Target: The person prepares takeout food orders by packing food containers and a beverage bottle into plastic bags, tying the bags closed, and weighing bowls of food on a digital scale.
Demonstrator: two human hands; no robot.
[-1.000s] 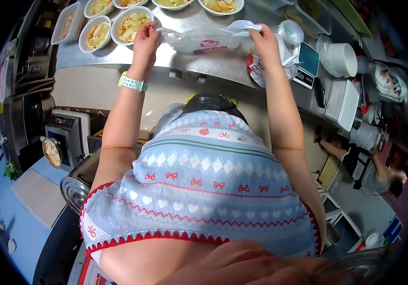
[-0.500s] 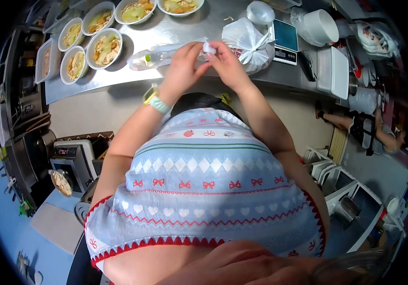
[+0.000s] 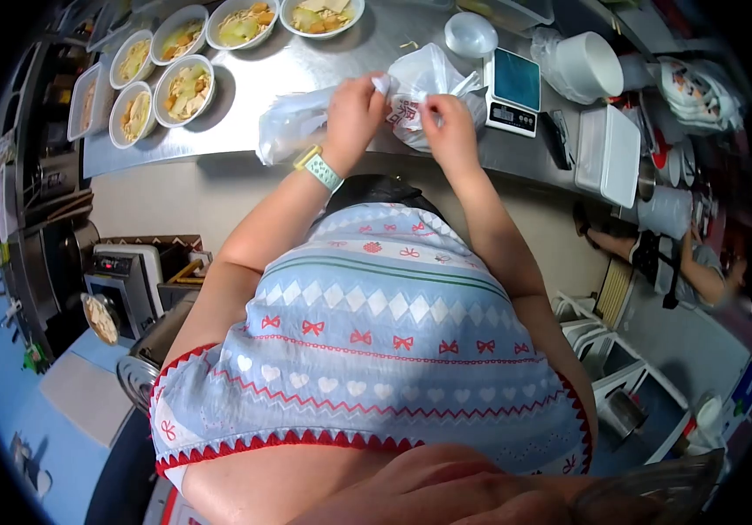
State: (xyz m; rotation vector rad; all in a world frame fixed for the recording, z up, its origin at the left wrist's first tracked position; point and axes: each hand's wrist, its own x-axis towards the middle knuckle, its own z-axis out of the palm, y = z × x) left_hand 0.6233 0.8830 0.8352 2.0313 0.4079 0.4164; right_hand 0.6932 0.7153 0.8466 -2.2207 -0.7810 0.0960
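My left hand (image 3: 357,118), with a watch on its wrist, is closed on the gathered top of a thin plastic bag (image 3: 293,122) that lies at the counter's front edge. What the bag holds is blurred. My right hand (image 3: 453,131) is pinched at the front of a second, tied white bag (image 3: 424,74) with red print; a bit of white plastic shows at its fingertips. Both hands are apart. Several white bowls of food, one of them a bowl (image 3: 185,91) with yellow and pale pieces, stand to the left and behind.
A scale (image 3: 513,92) stands right of the tied bag, with a clear round container (image 3: 470,35) behind. White tubs (image 3: 608,156) line the steel counter's (image 3: 245,105) right side. A person (image 3: 700,267) is at the far right; a pan (image 3: 100,318) is at the left.
The stretched bag was brought down and gathered between my hands. Since then my hands have parted, the right one moving right and down to the tied bag's front.
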